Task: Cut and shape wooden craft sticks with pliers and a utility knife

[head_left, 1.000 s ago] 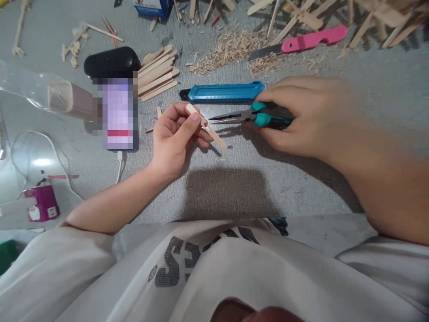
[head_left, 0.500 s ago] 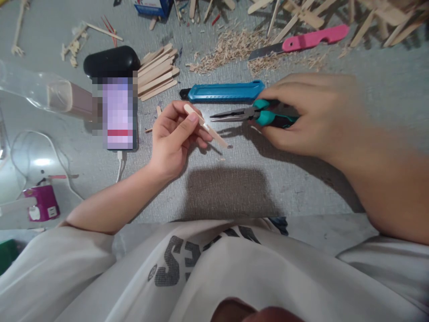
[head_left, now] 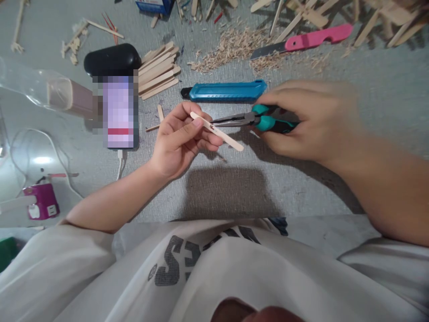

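Observation:
My left hand [head_left: 182,141] pinches a wooden popsicle stick [head_left: 231,141] between thumb and fingers, its free end slanting down to the right. Near its middle the stick has a small notch or split. In my right hand [head_left: 304,118] is a pair of long-nose pliers [head_left: 246,118] with teal and black handles. The plier tips point left and meet the stick's notched edge beside my left fingertips. Whether the jaws bite on the wood I cannot tell.
Above the hands lie a blue utility cutter [head_left: 228,91], wood shavings [head_left: 231,49] and a pink-handled saw [head_left: 315,38]. A pile of popsicle sticks [head_left: 159,71], a black case [head_left: 112,59] and a plugged-in phone [head_left: 119,112] are to the left. Stick assemblies [head_left: 311,15] stand upper right.
The plier tips have come from just right of the stick onto its notched middle. The left hand has shifted slightly right, and the stick's lower end now reaches farther right.

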Available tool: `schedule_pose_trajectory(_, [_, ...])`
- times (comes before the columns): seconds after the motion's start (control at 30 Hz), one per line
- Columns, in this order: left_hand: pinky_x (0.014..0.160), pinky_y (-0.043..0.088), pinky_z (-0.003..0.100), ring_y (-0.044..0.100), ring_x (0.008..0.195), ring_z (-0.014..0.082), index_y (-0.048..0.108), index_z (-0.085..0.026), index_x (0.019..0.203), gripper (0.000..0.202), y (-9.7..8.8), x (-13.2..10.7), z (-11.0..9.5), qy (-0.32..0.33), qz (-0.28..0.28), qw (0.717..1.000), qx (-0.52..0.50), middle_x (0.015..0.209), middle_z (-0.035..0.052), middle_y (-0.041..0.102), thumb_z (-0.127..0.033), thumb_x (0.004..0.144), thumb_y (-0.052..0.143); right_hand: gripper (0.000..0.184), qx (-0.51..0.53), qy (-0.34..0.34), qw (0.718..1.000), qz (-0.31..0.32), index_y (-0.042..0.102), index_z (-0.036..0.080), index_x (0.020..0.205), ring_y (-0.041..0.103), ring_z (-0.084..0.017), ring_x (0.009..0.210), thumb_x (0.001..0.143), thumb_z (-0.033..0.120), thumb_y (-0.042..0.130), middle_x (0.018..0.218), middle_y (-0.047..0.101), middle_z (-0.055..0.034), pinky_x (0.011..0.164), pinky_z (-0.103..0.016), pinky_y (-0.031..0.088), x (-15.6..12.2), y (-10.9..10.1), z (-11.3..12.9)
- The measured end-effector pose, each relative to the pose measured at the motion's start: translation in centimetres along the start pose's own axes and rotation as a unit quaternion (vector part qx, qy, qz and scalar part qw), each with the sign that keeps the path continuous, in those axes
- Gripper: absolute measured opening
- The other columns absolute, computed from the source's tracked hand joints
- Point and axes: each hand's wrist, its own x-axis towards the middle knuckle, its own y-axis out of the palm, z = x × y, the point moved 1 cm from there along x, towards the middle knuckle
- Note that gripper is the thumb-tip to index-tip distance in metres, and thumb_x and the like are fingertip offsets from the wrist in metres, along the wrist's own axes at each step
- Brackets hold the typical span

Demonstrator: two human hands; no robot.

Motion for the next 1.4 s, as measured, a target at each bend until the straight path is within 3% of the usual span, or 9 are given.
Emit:
schedule_pose_trajectory(0.17, [0.062, 0.07, 0.021, 0.086, 0.075, 0.0154, 0.054, -0.024, 0.099, 0.039, -0.4, 0.2, 0.5, 0.029, 0.013, 0.999, 0.005, 0.089, -0.0054, 0.077, -0.037, 0.103, 0.091, 0.027, 0.004, 0.021, 1.0, 0.003, 0.076, 0.025, 0.12, 0.081, -0.026, 0.1, 0.098, 0.039, 0.067, 0.115, 0.084, -0.0064, 0.083, -0.043, 0.064, 0.0, -0.1, 0.3])
schedule_pose_trajectory(0.33, [0.06, 0.07, 0.022, 0.086, 0.074, 0.0163, 0.055, -0.025, 0.098, 0.048, -0.8, 0.5, 0.8, 0.019, -0.003, 0.999, 0.038, 0.088, -0.0049, 0.077, -0.049, 0.098, 0.095, 0.026, 0.006, 0.058, 0.998, 0.03, 0.077, 0.027, 0.112, 0.081, -0.028, 0.097, 0.094, 0.041, 0.066, 0.113, 0.084, -0.0076, 0.08, -0.044, 0.063, 0.3, -0.4, 0.7])
schedule_pose_trajectory(0.57, [0.059, 0.07, 0.024, 0.085, 0.072, 0.0171, 0.059, -0.023, 0.095, 0.052, -0.7, 0.1, 0.8, 0.048, -0.013, 0.996, 0.076, 0.082, -0.0031, 0.077, -0.06, 0.096, 0.095, 0.018, 0.012, 0.064, 0.998, 0.022, 0.077, 0.027, 0.102, 0.07, -0.022, 0.075, 0.092, 0.038, 0.067, 0.088, 0.078, -0.004, 0.068, -0.04, 0.055, 0.4, -0.5, 0.7])
schedule_pose_trajectory(0.7, [0.056, 0.068, 0.026, 0.079, 0.063, 0.0149, 0.063, -0.024, 0.096, 0.056, -0.7, -0.1, 0.9, 0.09, -0.004, 0.987, 0.13, 0.076, -0.005, 0.073, -0.067, 0.089, 0.099, 0.016, 0.015, 0.069, 0.997, -0.003, 0.078, 0.027, 0.101, 0.069, -0.02, 0.072, 0.094, 0.038, 0.069, 0.086, 0.078, -0.0025, 0.065, -0.038, 0.052, 0.6, -0.7, 0.7])
schedule_pose_trajectory(0.83, [0.059, 0.068, 0.027, 0.077, 0.063, 0.0143, 0.065, -0.023, 0.096, 0.051, -0.5, -0.1, 1.1, 0.124, 0.001, 0.983, 0.135, 0.074, -0.004, 0.073, -0.063, 0.093, 0.098, 0.019, 0.008, 0.094, 0.995, 0.008, 0.079, 0.028, 0.101, 0.068, -0.02, 0.072, 0.096, 0.043, 0.069, 0.084, 0.078, -0.0022, 0.066, -0.038, 0.053, 0.7, -0.7, 0.8])
schedule_pose_trajectory(1.03, [0.063, 0.067, 0.027, 0.077, 0.064, 0.0137, 0.063, -0.024, 0.095, 0.042, -0.4, -0.1, 1.4, 0.162, -0.057, 0.977, 0.13, 0.072, -0.0048, 0.073, -0.049, 0.097, 0.097, 0.02, 0.003, 0.128, 0.992, -0.018, 0.081, 0.027, 0.096, 0.07, -0.021, 0.068, 0.094, 0.045, 0.072, 0.083, 0.079, -0.0032, 0.062, -0.037, 0.053, 0.8, -0.7, 1.3])
schedule_pose_trajectory(1.23, [0.063, 0.067, 0.025, 0.078, 0.064, 0.013, 0.064, -0.023, 0.094, 0.039, -0.3, -0.2, 1.2, 0.147, -0.086, 0.975, 0.145, 0.071, -0.0054, 0.075, -0.044, 0.097, 0.097, 0.015, 0.001, 0.156, 0.988, -0.003, 0.081, 0.028, 0.095, 0.072, -0.023, 0.07, 0.091, 0.041, 0.075, 0.081, 0.079, -0.0023, 0.062, -0.038, 0.053, 0.8, -0.5, 1.6])
schedule_pose_trajectory(1.4, [0.064, 0.068, 0.023, 0.079, 0.064, 0.0121, 0.065, -0.022, 0.093, 0.042, 0.1, -0.7, 1.3, 0.167, -0.084, 0.97, 0.153, 0.071, -0.0049, 0.077, -0.049, 0.096, 0.097, 0.025, -0.038, 0.229, 0.97, -0.075, 0.077, 0.021, 0.089, 0.062, -0.017, 0.065, 0.096, 0.045, 0.079, 0.072, 0.067, -0.0013, 0.059, -0.034, 0.043, 1.7, -1.3, -0.9])
